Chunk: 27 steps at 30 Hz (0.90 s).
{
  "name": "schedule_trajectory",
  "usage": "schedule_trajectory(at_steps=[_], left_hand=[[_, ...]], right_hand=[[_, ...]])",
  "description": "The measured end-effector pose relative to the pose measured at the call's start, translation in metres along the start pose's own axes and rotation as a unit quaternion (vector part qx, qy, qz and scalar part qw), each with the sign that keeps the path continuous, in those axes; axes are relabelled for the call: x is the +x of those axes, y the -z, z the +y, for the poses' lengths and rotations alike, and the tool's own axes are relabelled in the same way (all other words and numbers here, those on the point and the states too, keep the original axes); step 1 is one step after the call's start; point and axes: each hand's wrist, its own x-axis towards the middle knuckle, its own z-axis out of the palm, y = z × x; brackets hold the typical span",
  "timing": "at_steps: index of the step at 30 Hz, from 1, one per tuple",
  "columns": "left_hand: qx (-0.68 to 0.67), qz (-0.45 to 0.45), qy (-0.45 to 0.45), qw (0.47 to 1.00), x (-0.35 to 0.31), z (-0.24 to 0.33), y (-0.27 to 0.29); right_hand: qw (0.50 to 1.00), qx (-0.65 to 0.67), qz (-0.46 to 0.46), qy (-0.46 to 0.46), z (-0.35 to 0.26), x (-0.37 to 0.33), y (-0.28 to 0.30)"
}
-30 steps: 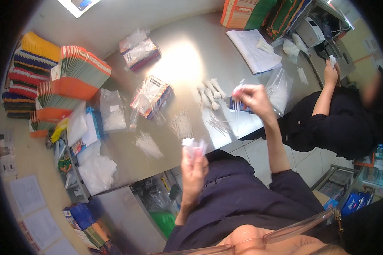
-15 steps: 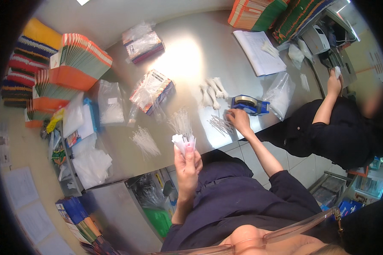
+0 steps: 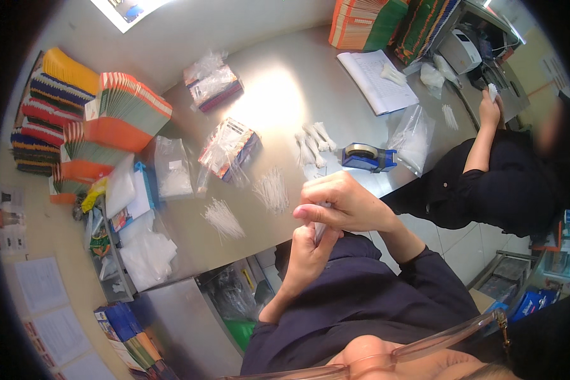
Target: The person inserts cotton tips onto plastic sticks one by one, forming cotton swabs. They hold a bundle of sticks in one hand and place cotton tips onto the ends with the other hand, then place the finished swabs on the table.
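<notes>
In front of my body, my left hand [image 3: 307, 256] is wrapped round a bundle of thin white strips [image 3: 322, 229], its thumb up. My right hand [image 3: 349, 201] is closed over the top of the same bundle and hides most of it. Beyond my hands, several banded white bundles [image 3: 313, 144] lie side by side on the metal table [image 3: 253, 221]. A blue tape dispenser [image 3: 368, 158] stands to their right. Left of my hands are two loose heaps of white strips, one nearer the middle [image 3: 271, 190] and one farther left [image 3: 223, 220].
Two small boxes topped with plastic bags, a far box [image 3: 213, 85] and a near box [image 3: 230, 151], stand left of centre. Filled clear bags [image 3: 173, 171] and stacked orange-green packets [image 3: 125, 114] line the left. An open notebook [image 3: 379, 82] lies far right. A co-worker [image 3: 481, 183] sits at right.
My right hand has left the strips by the tape dispenser and come over onto the bundle in my left hand. My left hand has shifted right with it.
</notes>
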Motion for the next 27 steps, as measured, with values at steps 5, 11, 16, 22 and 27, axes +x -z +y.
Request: schedule_trajectory(at_steps=[5,11,16,22,27], left_hand=[[-0.485,-0.171,0.132,0.848,-0.004,0.002,0.008],[-0.393,-0.159,0.100,0.900,-0.010,0.014,0.005],[-0.147,0.075,-0.036,0.986,-0.017,0.020,0.000],[0.022,0.166,-0.116,0.979,-0.018,0.015,-0.004],[-0.087,0.163,-0.092,0.978,-0.021,0.016,-0.008]], right_hand=[[0.997,0.041,-0.026,0.067,0.026,-0.005,-0.006],[0.974,0.122,0.015,0.192,0.041,-0.005,-0.017],[0.921,0.331,0.203,0.035,0.019,-0.016,-0.013],[0.977,0.128,0.160,-0.058,0.003,-0.036,-0.013],[0.967,0.171,0.177,-0.060,0.001,-0.033,-0.017]])
